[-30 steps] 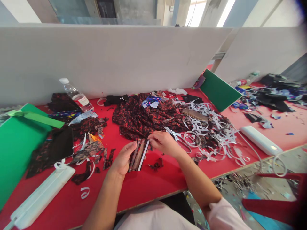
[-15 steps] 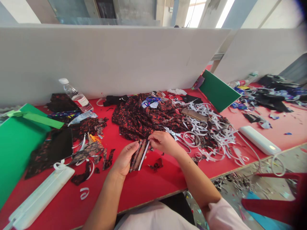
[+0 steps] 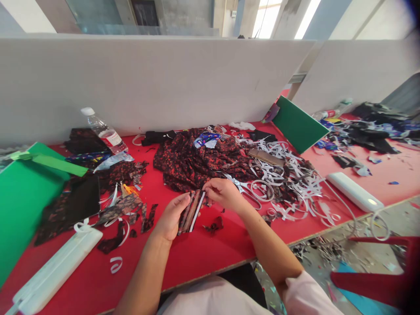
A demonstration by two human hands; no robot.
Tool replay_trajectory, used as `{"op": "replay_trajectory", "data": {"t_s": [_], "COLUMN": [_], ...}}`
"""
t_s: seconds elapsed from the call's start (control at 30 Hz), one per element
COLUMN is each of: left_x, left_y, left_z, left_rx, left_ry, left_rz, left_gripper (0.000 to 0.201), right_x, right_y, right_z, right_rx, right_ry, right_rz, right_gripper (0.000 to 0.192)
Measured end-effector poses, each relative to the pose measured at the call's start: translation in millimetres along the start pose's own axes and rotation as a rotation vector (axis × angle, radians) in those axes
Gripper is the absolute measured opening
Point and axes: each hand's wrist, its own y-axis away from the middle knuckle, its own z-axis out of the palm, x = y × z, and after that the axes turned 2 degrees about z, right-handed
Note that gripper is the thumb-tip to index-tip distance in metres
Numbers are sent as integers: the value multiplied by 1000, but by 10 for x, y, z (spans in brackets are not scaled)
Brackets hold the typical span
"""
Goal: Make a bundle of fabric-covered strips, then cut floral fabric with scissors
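Observation:
A small folded piece of dark patterned fabric (image 3: pixel 189 215), with a white strip (image 3: pixel 197 211) along its right edge, is held above the red table. My left hand (image 3: pixel 170 217) is closed on its left side, thumb on top. At the upper right corner, my right hand (image 3: pixel 223 193) pinches the end by the white strip. Just behind my right hand lie silver scissors (image 3: pixel 241 185), partly over a big heap of black and red floral cloth (image 3: pixel 197 162). A dark scrap (image 3: pixel 215 224) rests below my right hand.
Curly white strips (image 3: pixel 300 188) pile up at the right, beside a white lamp-like bar (image 3: pixel 355 191). On the left are a water bottle (image 3: pixel 106 133), a dark phone-like slab (image 3: pixel 83 199), a green board (image 3: pixel 26 205) and another white bar (image 3: pixel 59 267). A partition (image 3: pixel 147 83) stands behind.
Almost nothing differs. Both hands keep hold of the fabric piece in nearly the same place, and my right hand has shifted only very slightly.

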Motion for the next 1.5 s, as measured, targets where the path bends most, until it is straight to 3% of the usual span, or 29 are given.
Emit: {"op": "replay_trajectory", "data": {"t_s": [0.07, 0.17, 0.43, 0.6, 1.0, 1.5], "left_x": [-6, -28, -90, -72, -20, -74], "left_y": [-7, -25, -49, -18, 16, 21], "left_z": [-11, -30, 9, 54, 72, 32], "left_rx": [-8, 2, 0, 54, 7, 40], "left_ry": [12, 16, -100, -227, -422, -352], "left_rz": [30, 80, 213, 287, 434, 263], "left_gripper": [39, 42, 46, 43, 34, 43], "right_x": [-14, -56, -124, -75, -40, -75], "right_y": [0, -4, -18, -19, -14, -10], "right_z": [26, 87, 162, 153, 166, 169], "right_rx": [78, 190, 87, 84, 63, 92], "right_ry": [-147, -263, -457, -463, -532, -480], "right_rz": [151, 257, 406, 429, 423, 413], "right_gripper": [16, 11, 15, 15, 13, 5]}}
